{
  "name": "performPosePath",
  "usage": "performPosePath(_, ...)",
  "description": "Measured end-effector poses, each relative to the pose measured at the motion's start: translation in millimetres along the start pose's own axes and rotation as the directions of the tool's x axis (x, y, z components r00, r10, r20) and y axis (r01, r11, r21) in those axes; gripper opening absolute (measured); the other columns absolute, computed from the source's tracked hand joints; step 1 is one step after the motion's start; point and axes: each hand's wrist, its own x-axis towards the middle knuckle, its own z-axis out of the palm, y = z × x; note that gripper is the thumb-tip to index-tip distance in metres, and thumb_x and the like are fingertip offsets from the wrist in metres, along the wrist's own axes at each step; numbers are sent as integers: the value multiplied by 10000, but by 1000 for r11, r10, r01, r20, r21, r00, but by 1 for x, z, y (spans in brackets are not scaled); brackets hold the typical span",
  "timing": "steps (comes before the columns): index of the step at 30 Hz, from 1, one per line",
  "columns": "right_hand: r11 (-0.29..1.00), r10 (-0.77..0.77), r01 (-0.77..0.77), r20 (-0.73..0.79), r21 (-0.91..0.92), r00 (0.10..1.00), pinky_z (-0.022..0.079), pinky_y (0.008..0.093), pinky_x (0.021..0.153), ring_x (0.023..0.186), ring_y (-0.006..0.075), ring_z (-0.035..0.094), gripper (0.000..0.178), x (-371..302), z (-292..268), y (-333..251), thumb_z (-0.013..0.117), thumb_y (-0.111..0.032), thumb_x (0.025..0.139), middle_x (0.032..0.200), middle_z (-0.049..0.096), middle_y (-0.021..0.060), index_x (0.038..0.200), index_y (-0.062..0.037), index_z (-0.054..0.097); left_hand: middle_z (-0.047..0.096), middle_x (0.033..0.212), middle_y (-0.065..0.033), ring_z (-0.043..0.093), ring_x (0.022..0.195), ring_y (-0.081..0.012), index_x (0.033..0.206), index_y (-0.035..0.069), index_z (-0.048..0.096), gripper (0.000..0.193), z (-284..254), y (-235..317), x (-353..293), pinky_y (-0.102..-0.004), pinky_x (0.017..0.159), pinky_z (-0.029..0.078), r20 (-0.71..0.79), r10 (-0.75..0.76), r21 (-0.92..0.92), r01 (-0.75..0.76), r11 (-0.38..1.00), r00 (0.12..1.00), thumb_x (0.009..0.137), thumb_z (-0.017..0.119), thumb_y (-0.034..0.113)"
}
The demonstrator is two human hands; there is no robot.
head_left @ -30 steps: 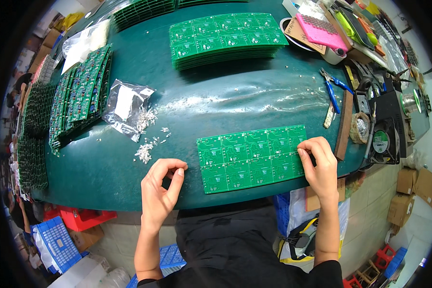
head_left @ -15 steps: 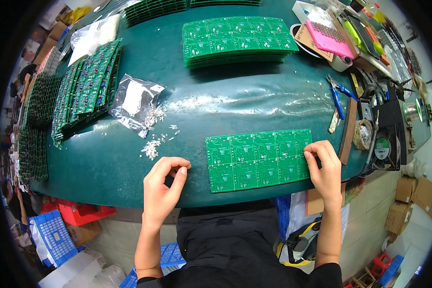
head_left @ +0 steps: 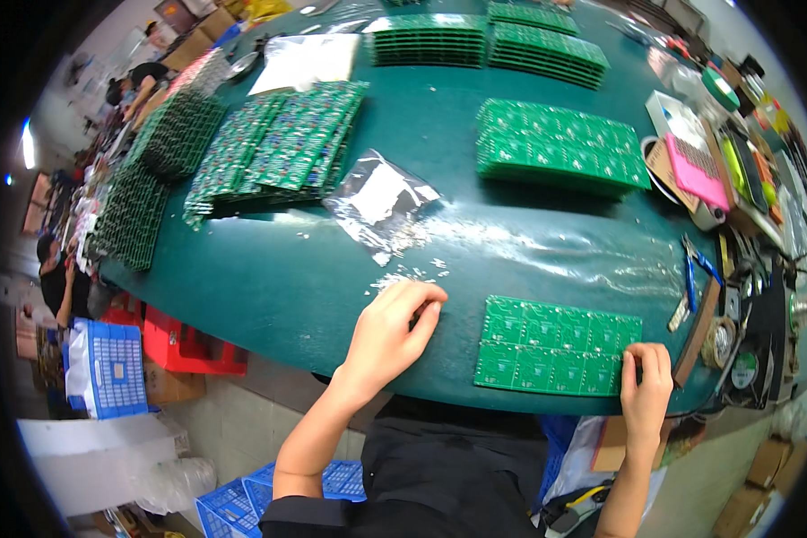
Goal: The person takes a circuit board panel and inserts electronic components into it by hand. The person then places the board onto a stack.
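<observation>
A green circuit board panel lies flat near the front edge of the table. At its right edge is my right hand, thumb and fingers pinched together; anything between the fingertips is too small to make out. My left hand is held left of the panel, just in front of a scatter of small white parts. Its fingers are curled with thumb and forefinger close together, and what they hold, if anything, is hidden. Behind the white parts rests a clear plastic bag, with more of them at its mouth.
Bare green panels form a stack at the back right, with more stacks behind. Populated boards lean at the left. Blue-handled cutters, a wooden strip and a tape roll lie right of the panel. A pink block sits farther back.
The view has turned left, so everything sits farther right and lower. My left hand has moved forward to the white parts. My right hand stays at the panel's right edge.
</observation>
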Motion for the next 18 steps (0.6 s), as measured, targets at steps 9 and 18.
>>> performPosePath(9, 996, -66, 64, -20, -64, 998, 475, 430, 753, 854, 344, 568, 87, -5, 2, -5, 642, 62, 828, 886, 577, 158, 880, 12, 594, 562, 864, -84, 593, 851, -285, 865, 69, 592, 96, 20, -28, 25, -396, 737, 514, 75, 273, 490, -274, 827, 959, 775, 614, 41)
performPosePath(18, 1000, -14, 14, 20, -12, 1000, 465, 422, 772, 879, 342, 568, 119, -11, -4, 4, 675, 45, 787, 882, 577, 148, 887, 8, 621, 546, 882, -97, 589, 858, -276, 908, 60, 589, 121, 22, -27, 20, -377, 705, 507, 132, 346, 610, -351, 710, 929, 790, 615, 68)
